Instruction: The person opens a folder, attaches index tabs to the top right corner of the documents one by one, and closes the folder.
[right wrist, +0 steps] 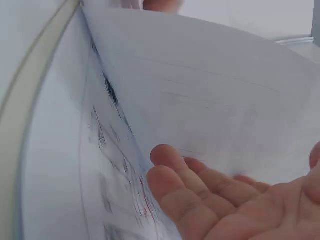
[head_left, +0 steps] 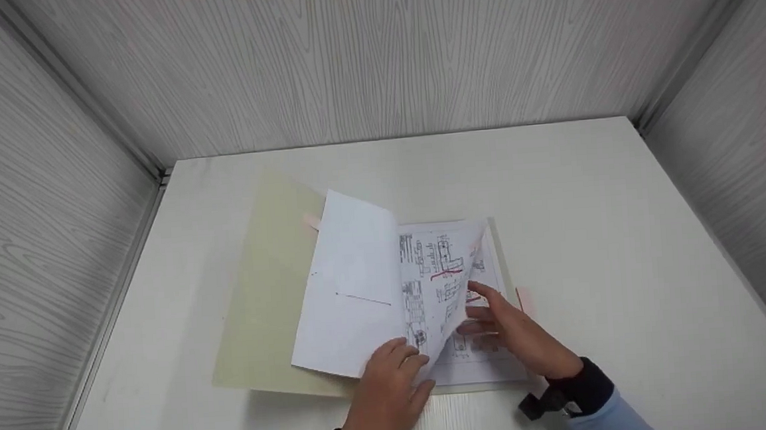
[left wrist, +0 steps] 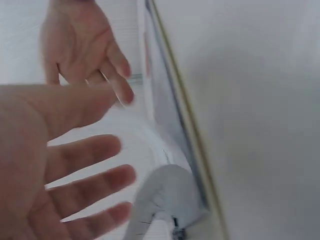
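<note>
A document folder with a pale yellow-green cover (head_left: 256,316) lies spread on the table, holding bound sheets. White turned pages (head_left: 352,257) lean over to the left and bear one thin drawn line. From the right stack rises a lifted sheet (head_left: 432,305) with technical drawings and a red mark, curving upward. My right hand (head_left: 523,339) is at this sheet's right edge; in the right wrist view its loosely extended fingers (right wrist: 200,185) are against the sheet's underside. My left hand (head_left: 390,394) is at the lower edge by the fold, its fingers (left wrist: 90,185) spread apart in the left wrist view.
The white table (head_left: 624,240) extends around the folder, bounded by grey wood-grain panels (head_left: 374,62) at the back and both sides. Pink tabs (head_left: 525,301) stick out at the folder's edges. A dark wrist strap (head_left: 586,389) with a small black device is on the right wrist.
</note>
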A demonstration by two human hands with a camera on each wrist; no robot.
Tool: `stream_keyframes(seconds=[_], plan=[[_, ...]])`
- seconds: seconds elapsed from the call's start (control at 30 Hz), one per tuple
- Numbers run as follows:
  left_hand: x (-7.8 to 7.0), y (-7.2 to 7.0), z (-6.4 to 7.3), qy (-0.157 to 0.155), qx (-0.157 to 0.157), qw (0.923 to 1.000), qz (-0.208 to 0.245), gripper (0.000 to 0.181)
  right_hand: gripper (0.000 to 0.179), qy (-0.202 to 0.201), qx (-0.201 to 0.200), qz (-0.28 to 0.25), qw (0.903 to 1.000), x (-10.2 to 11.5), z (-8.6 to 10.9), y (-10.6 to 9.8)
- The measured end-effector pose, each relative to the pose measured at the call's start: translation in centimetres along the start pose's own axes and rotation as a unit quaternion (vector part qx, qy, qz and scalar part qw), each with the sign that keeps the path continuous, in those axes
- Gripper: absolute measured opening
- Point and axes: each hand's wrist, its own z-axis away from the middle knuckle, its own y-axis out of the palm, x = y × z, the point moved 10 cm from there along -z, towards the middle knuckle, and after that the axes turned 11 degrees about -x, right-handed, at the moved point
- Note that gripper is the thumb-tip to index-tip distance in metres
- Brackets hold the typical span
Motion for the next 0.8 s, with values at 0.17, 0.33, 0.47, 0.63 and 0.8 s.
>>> stream_keyframes(seconds=[0.17,0.33,0.47,0.63,0.8], plan=[[-4.3,-4.2,-0.7,0.104,-0.125,0.9827,0.089,0.008,0.049,-0.108,0.041,0.085,0.9897,1.9,-0.3,3.7],[-7.4,-5.7,-0.9,0.177,-0.154,0.9626,0.136,0.010,0.050,-0.271,0.073,0.214,0.9357,4.1,0.2,7.3],[-6.9,-4.3,-1.7,0.157,-0.102,0.9763,0.109,0.022,0.051,-0.359,0.079,0.268,0.8905,4.9,0.5,8.8],[-3.3,-0.4,-2.3,0.087,0.014,0.9961,-0.001,0.061,0.059,-0.286,0.042,0.313,0.9046,2.8,-1.0,8.0],[0.8,1.6,-1.8,0.027,0.083,0.9887,-0.122,0.073,0.061,-0.220,0.055,0.339,0.9133,0.6,-1.9,8.0]])
